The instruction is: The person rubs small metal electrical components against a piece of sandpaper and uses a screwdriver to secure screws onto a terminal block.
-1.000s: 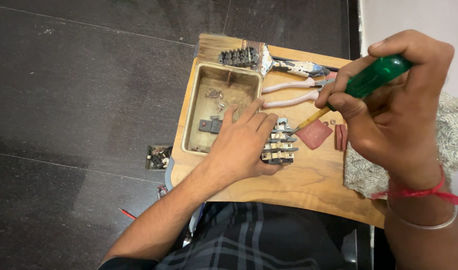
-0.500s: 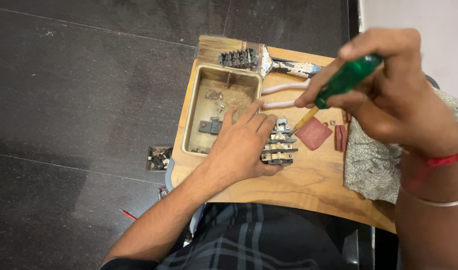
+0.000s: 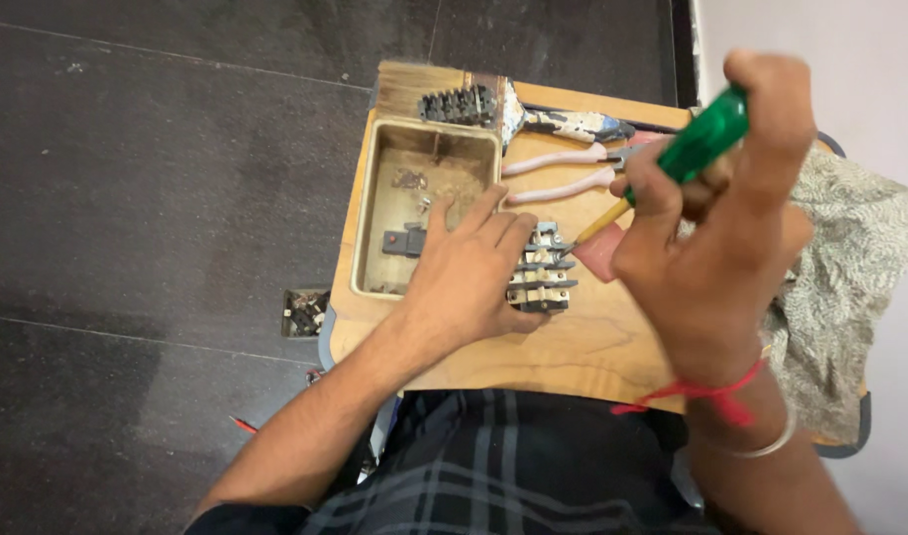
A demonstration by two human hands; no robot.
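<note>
On the wooden worktop (image 3: 592,347), which sits over the person's lap, the left hand (image 3: 474,272) lies flat with its fingers spread, pressing down on a small grey switch block (image 3: 543,277) with rows of metal contacts. Only the right-hand part of the block shows past the fingertips; the rest is hidden under the palm. The right hand (image 3: 711,248) is closed in a fist-like grip around a screwdriver (image 3: 672,168) with a green translucent handle, thumb raised along the top of the handle. The screwdriver tilts down and to the left, its yellowish shaft ending with the tip at the upper right corner of the switch block; whether the tip actually sits in a screw cannot be told. A red thread and a metal bangle circle the right wrist.

Just left of the switch block, a shallow rectangular wooden box (image 3: 429,213) is set into the worktop, holding a few small dark parts. Above the box lies a dark terminal strip (image 3: 459,104), and beside it a paint-stained tool (image 3: 563,124). Pink-handled pliers (image 3: 553,173) rest between that tool and the screwdriver. A reddish piece (image 3: 597,263) lies just right of the switch block, partly under the right hand. A patterned cloth (image 3: 850,287) drapes over the worktop's right edge. Dark floor tiles (image 3: 157,178) fill the left side.
</note>
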